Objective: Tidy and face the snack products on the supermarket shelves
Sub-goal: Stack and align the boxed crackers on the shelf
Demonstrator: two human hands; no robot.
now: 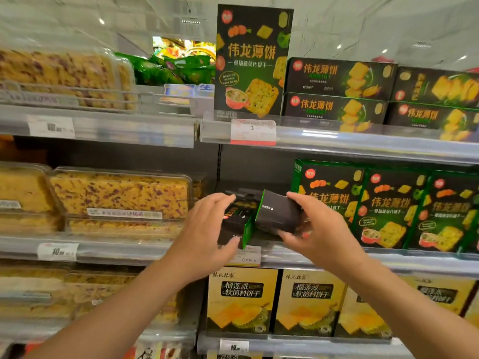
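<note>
Two dark green-edged cracker boxes lie tipped in the gap at the left end of the middle shelf [285, 251]. My left hand [207, 226] grips the left box [234, 224], which leans on its side. My right hand [318, 229] holds the right box [277, 216], tilted with its dark end panel toward me. To the right, three matching cracker boxes [388, 211] stand upright, fronts facing out.
Above, one upright cracker box [252, 63] stands beside stacked flat ones [339, 92]. Yellow durian biscuit boxes [241, 301] fill the lower shelf. Clear trays of yellow snack cake [119, 195] occupy the left shelves. Price tags [252, 132] line the shelf rails.
</note>
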